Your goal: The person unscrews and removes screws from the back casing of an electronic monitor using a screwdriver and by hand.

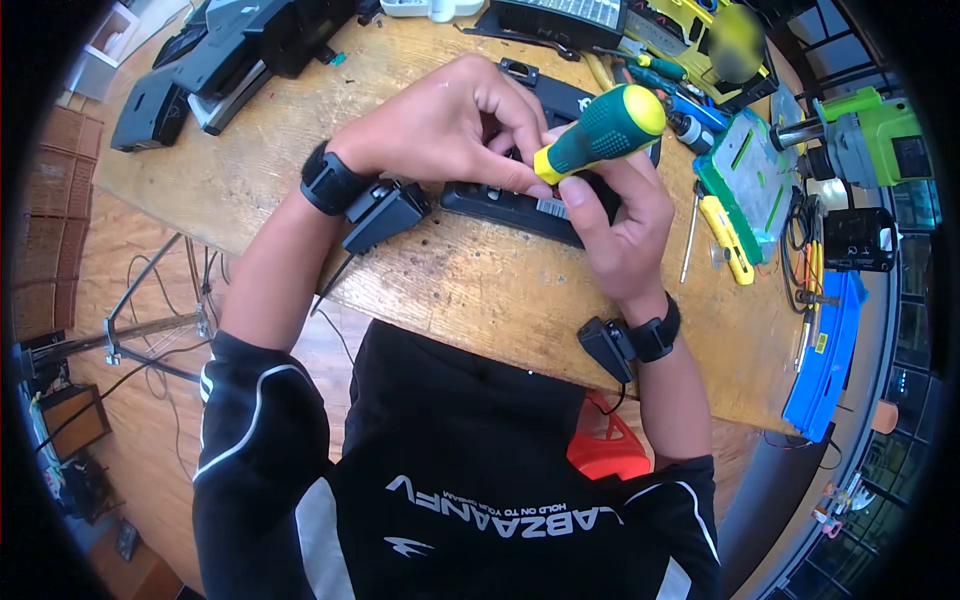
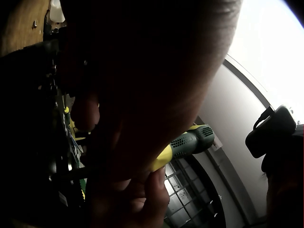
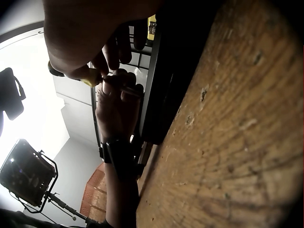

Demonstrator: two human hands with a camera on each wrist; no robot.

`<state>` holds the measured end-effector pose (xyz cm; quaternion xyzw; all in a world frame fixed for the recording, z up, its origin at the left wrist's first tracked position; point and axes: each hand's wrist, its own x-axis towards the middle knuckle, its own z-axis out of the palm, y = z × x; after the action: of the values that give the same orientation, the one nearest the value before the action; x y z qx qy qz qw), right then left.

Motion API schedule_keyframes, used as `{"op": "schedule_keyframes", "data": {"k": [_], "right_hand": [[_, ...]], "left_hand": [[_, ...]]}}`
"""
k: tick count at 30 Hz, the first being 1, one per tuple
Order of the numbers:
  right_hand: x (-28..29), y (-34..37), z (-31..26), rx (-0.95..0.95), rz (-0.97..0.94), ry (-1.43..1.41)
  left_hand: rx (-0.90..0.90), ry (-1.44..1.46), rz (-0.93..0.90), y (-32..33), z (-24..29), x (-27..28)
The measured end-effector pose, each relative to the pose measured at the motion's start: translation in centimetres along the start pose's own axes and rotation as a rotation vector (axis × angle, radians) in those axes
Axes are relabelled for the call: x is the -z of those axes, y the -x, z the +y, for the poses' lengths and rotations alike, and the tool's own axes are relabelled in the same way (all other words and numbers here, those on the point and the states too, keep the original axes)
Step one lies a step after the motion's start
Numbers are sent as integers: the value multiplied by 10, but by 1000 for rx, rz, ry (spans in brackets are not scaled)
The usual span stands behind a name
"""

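Observation:
A screwdriver (image 1: 608, 128) with a green and yellow handle is tilted over a long black plastic casing (image 1: 480, 203), its handle end up and to the right. My right hand (image 1: 632, 222) grips the yellow collar of the handle between thumb and fingers. At the shaft just below the collar, my left hand (image 1: 455, 122) pinches with thumb and curled fingers. Part of the metal shaft (image 3: 130, 91) shows by the left fingers in the right wrist view. The casing carries a barcode label (image 1: 552, 208) and lies on the wooden table; the hands hide its middle and the screwdriver's tip.
Black equipment (image 1: 235, 65) stands at the table's far left. To the right lie a yellow utility knife (image 1: 724, 238), a thin metal rod (image 1: 690, 235), a green-edged tray (image 1: 745, 180) and a blue tray (image 1: 828, 360). A green power tool (image 1: 880, 140) is beyond them.

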<state>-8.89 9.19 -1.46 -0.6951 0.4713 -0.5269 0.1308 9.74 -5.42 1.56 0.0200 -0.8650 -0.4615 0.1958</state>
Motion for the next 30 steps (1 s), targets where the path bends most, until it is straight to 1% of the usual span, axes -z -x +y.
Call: {"op": "schedule_keyframes", "data": {"k": [4, 6, 7, 9, 10, 12, 15, 16, 17, 18, 19, 21, 22, 23, 25, 26, 27, 29, 30], "right_hand": [[0, 0, -2, -18, 7, 15], [0, -1, -2, -16, 10, -3], [-2, 0, -2, -19, 9, -4], [-4, 1, -2, -62, 57, -41], [-4, 0, 0, -27, 71, -41], [-5, 2, 0, -52, 74, -31], [-5, 7, 1, -98, 79, -19], [-5, 7, 0, -103, 134, -73], [-5, 8, -1, -110, 187, -128], [-1, 6, -5, -175, 216, -178], [0, 6, -4, -184, 284, -252], [14, 2, 3, -165, 355, -207], [21, 3, 12, -179, 386, -185], [27, 2, 19, -189, 417, -163], [34, 0, 31, -225, 500, -182], [39, 0, 40, -248, 533, -149], [43, -1, 47, -268, 569, -116], [48, -4, 57, -286, 617, -170], [50, -2, 60, -311, 659, -221]], "left_hand": [[-18, 3, 14, 0, -8, -3], [-60, 32, 17, 0, -11, -3], [-58, 35, 17, 1, -10, -4], [29, 36, 30, 1, -6, -6], [26, 34, 30, 0, -7, -5], [55, 38, 7, 1, -9, -7], [24, 8, 50, 1, -14, -9], [21, 5, 50, 0, -12, -4], [98, -19, 95, 0, -9, 2], [178, -40, 139, 2, -9, 6], [170, -12, 272, 1, -15, 6], [36, -86, 552, 0, -55, 16], [237, 123, 625, -5, -30, 19], [236, 119, 626, -3, -36, 24], [353, -320, 704, 7, -59, 35], [383, -402, 722, 9, -62, 36], [379, -406, 719, 10, -65, 37], [424, -584, 684, 15, -72, 36], [389, -758, 591, 19, -94, 41]]}}
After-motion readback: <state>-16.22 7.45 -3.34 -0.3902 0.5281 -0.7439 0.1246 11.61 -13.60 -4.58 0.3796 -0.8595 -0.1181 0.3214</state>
